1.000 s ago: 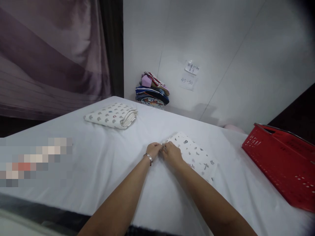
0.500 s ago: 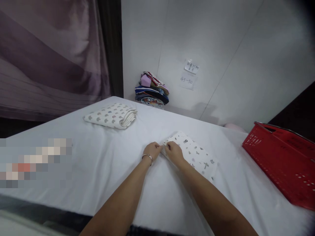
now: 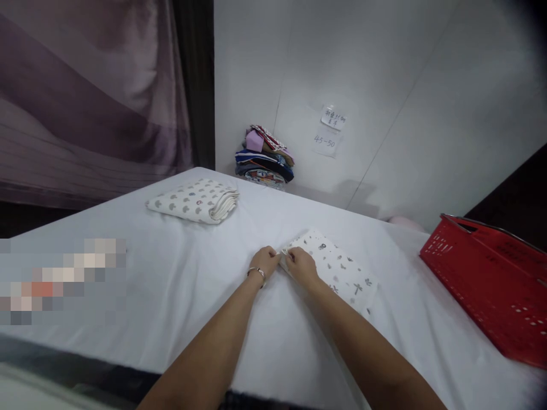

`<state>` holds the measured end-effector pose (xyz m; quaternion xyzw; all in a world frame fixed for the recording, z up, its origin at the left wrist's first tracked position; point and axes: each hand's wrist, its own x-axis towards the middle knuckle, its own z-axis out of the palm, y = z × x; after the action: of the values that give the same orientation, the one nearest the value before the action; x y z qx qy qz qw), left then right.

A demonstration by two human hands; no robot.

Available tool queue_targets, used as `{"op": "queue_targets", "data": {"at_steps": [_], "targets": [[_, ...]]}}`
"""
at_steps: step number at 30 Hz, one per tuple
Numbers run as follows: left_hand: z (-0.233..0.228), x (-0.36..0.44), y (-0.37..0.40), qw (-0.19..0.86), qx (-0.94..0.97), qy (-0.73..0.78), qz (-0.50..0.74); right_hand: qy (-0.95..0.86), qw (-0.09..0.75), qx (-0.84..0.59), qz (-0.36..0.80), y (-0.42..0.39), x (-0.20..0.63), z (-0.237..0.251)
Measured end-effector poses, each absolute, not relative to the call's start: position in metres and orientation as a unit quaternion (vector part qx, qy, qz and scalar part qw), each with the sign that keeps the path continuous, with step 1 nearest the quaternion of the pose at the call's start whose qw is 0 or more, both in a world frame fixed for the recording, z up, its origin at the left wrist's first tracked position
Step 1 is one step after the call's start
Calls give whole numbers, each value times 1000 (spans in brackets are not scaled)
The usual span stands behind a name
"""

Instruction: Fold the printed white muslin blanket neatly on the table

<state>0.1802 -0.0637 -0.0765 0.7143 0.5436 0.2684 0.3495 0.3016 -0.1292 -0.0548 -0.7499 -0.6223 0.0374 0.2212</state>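
Both the left hand [image 3: 267,261] and right hand [image 3: 300,265] pinch the near-left corner of a folded printed cloth [image 3: 337,270] lying on the white-covered table [image 3: 179,273]. A wall note [image 3: 325,139] reads "45-50".

Dim, soft light; dark vignetted right corners; wide-angle distortion at edges.

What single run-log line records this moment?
left hand: pinching cloth corner | right hand: pinching same corner | printed cloth: folded, flat on table
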Motion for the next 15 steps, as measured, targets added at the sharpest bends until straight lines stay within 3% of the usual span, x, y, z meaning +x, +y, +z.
{"op": "queue_targets", "data": {"at_steps": [15], "targets": [[-73, 181, -64, 456, 647, 522, 318, -658, 168, -734, 11, -133, 295, -53]]}}
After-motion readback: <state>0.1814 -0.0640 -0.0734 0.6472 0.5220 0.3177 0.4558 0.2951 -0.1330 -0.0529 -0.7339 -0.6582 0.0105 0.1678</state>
